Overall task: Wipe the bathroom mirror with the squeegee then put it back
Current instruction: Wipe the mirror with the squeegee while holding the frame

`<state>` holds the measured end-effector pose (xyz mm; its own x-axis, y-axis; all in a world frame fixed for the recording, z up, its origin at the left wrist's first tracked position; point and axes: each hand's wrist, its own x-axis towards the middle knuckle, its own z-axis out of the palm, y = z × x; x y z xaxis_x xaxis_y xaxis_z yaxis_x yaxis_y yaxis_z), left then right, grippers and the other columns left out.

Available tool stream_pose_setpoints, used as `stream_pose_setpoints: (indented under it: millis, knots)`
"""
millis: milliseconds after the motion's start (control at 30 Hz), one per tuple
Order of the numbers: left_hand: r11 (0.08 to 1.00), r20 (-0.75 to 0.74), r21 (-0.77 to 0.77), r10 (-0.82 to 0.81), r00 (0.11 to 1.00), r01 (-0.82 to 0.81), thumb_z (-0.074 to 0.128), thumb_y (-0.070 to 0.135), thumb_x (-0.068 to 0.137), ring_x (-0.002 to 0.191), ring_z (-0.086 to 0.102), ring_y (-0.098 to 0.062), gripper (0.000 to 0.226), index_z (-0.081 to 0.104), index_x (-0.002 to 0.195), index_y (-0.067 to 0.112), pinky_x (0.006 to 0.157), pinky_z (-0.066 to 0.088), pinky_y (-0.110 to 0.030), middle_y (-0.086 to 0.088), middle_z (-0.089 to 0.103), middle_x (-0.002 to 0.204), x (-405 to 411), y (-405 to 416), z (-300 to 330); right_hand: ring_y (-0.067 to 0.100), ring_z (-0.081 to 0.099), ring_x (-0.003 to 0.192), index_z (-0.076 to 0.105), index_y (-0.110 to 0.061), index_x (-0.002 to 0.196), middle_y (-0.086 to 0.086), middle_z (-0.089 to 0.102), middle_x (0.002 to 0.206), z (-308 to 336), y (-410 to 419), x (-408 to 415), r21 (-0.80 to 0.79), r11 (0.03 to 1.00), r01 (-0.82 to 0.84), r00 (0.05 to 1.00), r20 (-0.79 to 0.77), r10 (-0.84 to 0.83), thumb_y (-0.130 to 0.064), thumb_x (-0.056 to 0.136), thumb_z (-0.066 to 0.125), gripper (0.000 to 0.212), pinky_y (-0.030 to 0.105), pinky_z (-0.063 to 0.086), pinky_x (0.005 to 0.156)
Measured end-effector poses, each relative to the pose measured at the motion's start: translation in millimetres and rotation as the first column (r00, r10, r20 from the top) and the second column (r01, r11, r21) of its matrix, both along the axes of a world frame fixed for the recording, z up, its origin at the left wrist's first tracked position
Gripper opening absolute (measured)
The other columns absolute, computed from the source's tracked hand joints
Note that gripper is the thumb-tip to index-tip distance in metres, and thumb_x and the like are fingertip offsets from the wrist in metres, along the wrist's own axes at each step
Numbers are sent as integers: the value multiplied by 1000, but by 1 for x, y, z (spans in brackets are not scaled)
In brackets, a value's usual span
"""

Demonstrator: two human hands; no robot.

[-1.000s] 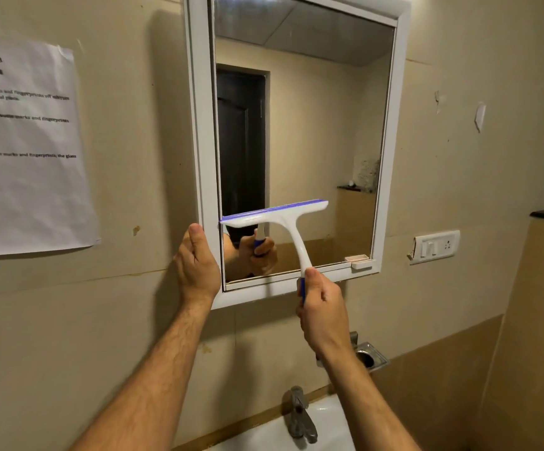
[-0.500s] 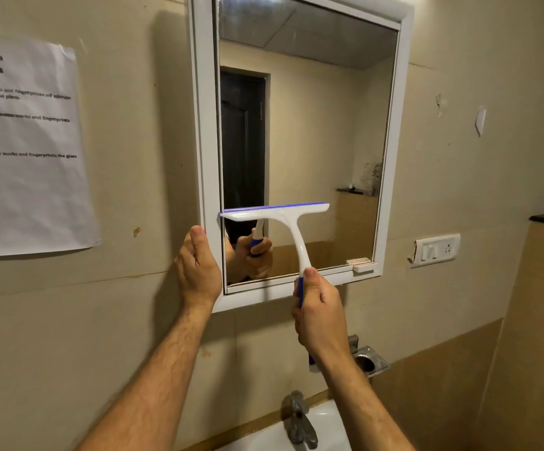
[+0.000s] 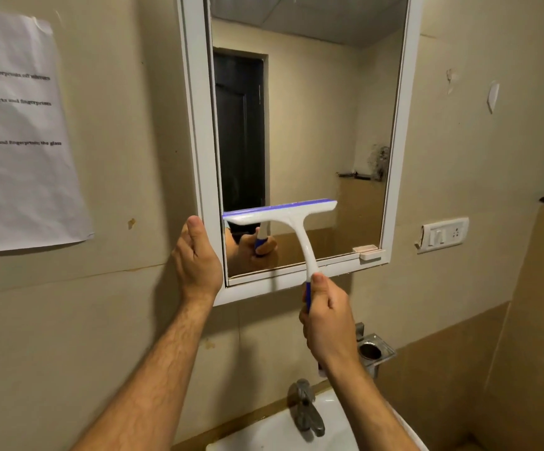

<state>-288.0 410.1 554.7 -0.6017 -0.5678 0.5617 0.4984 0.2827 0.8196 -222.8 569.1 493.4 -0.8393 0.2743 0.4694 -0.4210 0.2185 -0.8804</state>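
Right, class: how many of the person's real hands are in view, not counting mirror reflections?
2. The left hand rests on the mirror frame at its lower left; the right hand grips the squeegee handle below the mirror.

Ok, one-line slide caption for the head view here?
Right hand holds the squeegee blade against the lower mirror glass while the left hand braces the white frame's left edge.

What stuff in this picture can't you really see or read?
- Paper notice, head view: its left part is cut off by the picture edge, and the print is too blurred to read.
- Mirror: its top runs past the upper edge.
- Squeegee handle: mostly covered by the right hand.
- Sink: only its back rim shows; the bottom edge cuts it off.
- Left hand: fingertips hidden behind the mirror frame.
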Motion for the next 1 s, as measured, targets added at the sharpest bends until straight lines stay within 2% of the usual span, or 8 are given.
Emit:
stream_pose_setpoints:
  millis: [100,200,400,533,667,833,933,1000]
  knots:
    - [1000,0,4,-7,1000,7,19,52,95,121,48,-28,68,54,128,5,103,35,-37,-14,57,130,-2,-1,-1,19,43,58,51,-25,73,2,45,62,-33,1,4,17,1000,23,999,30,-24,-54,95,34,40,38,39,54]
    - [1000,-3,9,-21,1000,21,20,53,95,121,48,-27,68,55,127,5,104,36,-37,-13,57,130,-2,-2,-1,17,43,55,52,-27,71,0,45,58,-52,3,9,25,998,55,996,72,-57,-64,85,32,44,39,38,53]
    - [1000,7,0,-29,1000,29,18,53,94,120,49,-27,69,55,127,5,103,37,-37,-14,58,129,1,-2,1,20,42,57,51,-27,79,2,46,61,-23,2,4,46,997,64,996,56,-66,-66,86,29,45,38,37,54]
    - [999,11,-2,-40,999,40,19,54,95,117,51,-27,69,56,124,4,96,38,-27,-13,59,126,2,-2,-1,18,44,59,51,-28,77,2,47,63,-36,1,11,68,995,76,993,87,-82,-61,90,31,41,38,38,54]
    - [999,-1,-4,-41,999,41,16,57,91,114,52,-31,76,58,120,1,99,40,-41,-17,61,121,2,-1,-2,16,42,58,49,-20,69,1,44,61,-63,10,27,112,991,71,987,137,-86,-44,99,34,40,38,37,56]
    - [999,-5,14,-36,999,36,12,70,85,113,55,-27,86,58,121,7,98,43,-47,-12,62,120,1,-3,0,16,41,55,50,-19,70,-1,45,57,-43,12,18,114,989,98,989,99,-109,-54,96,31,47,37,36,53]
    - [1000,-9,-3,-28,1000,28,13,68,86,112,56,-27,85,57,121,5,97,44,-47,-14,62,120,3,-4,0,17,42,55,51,-20,74,0,45,58,-46,10,13,80,992,103,989,94,-110,-64,88,29,51,37,36,53]
    - [999,-14,-14,-29,999,29,14,64,89,109,55,-34,84,56,117,-2,95,44,-48,-21,62,116,3,-4,1,18,41,56,51,-16,73,1,44,59,-55,12,15,78,991,106,988,106,-114,-65,85,28,55,38,36,54]
